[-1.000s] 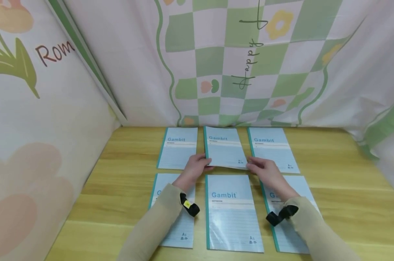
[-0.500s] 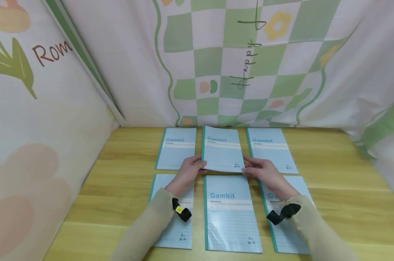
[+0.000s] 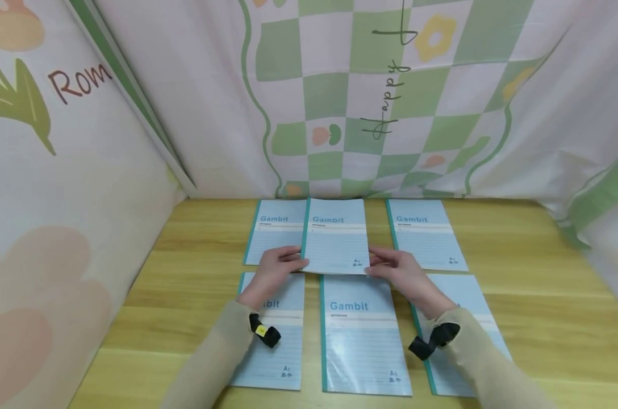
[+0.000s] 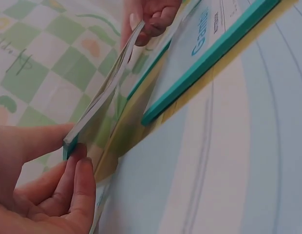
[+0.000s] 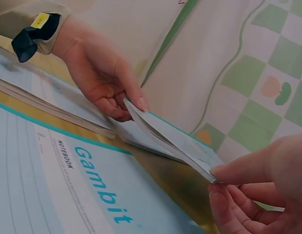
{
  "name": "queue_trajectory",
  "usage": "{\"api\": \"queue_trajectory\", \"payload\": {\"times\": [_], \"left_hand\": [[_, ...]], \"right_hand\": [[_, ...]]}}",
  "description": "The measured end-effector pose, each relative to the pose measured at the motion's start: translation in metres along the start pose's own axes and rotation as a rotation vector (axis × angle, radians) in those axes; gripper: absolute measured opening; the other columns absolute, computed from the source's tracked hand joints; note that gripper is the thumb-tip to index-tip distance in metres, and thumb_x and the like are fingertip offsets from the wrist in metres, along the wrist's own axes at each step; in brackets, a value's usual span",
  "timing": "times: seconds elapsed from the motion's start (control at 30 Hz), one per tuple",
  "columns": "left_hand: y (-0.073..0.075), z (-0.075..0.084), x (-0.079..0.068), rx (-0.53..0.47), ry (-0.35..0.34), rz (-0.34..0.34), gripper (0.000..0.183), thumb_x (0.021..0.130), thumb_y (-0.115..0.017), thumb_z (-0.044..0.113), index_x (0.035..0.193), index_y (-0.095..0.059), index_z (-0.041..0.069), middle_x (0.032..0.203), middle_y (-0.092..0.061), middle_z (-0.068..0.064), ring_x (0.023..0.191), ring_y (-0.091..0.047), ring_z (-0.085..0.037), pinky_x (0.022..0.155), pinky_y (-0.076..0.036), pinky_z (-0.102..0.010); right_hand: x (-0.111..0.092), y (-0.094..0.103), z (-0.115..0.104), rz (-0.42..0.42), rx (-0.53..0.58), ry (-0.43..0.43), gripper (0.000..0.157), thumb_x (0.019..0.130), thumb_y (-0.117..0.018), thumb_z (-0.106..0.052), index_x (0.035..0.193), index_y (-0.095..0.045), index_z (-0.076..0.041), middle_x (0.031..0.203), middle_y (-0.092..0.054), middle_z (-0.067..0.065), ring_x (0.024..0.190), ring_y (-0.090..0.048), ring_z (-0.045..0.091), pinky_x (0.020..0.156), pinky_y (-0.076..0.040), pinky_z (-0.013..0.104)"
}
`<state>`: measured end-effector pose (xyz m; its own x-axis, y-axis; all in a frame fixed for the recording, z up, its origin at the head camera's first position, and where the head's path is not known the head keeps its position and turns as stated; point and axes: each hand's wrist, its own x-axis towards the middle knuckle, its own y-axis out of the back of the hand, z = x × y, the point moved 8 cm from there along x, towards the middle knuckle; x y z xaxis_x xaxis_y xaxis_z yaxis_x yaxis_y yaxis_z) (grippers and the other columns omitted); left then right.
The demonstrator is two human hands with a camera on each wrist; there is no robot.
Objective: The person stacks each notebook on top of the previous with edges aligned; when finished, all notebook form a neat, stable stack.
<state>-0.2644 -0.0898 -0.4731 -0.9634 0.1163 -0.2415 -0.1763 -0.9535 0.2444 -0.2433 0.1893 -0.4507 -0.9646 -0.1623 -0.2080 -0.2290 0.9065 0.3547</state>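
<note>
A light blue notebook [image 3: 334, 238] with a green spine, marked Gambit, is held up over the back row by both hands. My left hand [image 3: 274, 271] pinches its near left corner at the spine, thumb on top and fingers beneath, as the left wrist view shows. My right hand [image 3: 405, 274] pinches the near right corner the same way. In the right wrist view the held notebook [image 5: 170, 141] is tilted with its near edge raised. It overlaps the right side of the back-left notebook [image 3: 273, 250] in the head view.
More matching notebooks lie flat on the wooden table [image 3: 544, 284]: one at back right [image 3: 426, 244], and a front row of a left one [image 3: 273, 363], a middle one [image 3: 365, 346] and a right one [image 3: 472, 295]. A patterned curtain [image 3: 324, 96] hangs behind the table.
Both hands have moved left and slightly nearer with the held notebook, from the middle of the back row until it overlaps the back-left notebook. The flat notebooks have stayed put.
</note>
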Motion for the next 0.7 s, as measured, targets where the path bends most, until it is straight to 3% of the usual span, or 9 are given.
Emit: {"api": "queue_trajectory", "payload": {"times": [0.4, 0.7], "left_hand": [[0.03, -0.003, -0.011, 0.083, -0.033, 0.047, 0.047, 0.095, -0.075, 0.026, 0.136, -0.064, 0.009, 0.12, -0.069, -0.004, 0.11, -0.064, -0.019, 0.096, -0.053, -0.039], [0.048, -0.008, -0.022, 0.166, -0.055, 0.035, 0.04, 0.102, -0.064, 0.017, 0.141, -0.06, 0.008, 0.133, -0.065, -0.009, 0.128, -0.056, -0.027, 0.106, -0.046, -0.046]], "right_hand": [[0.004, -0.032, -0.007, 0.012, 0.082, 0.012, 0.062, 0.092, -0.075, -0.012, 0.149, -0.051, -0.005, 0.119, -0.065, 0.013, 0.1, -0.065, 0.022, 0.088, -0.052, 0.033], [0.007, -0.05, -0.013, -0.012, 0.077, 0.016, 0.061, 0.092, -0.077, -0.013, 0.148, -0.053, -0.008, 0.117, -0.066, 0.009, 0.101, -0.066, 0.021, 0.09, -0.054, 0.038]]}}
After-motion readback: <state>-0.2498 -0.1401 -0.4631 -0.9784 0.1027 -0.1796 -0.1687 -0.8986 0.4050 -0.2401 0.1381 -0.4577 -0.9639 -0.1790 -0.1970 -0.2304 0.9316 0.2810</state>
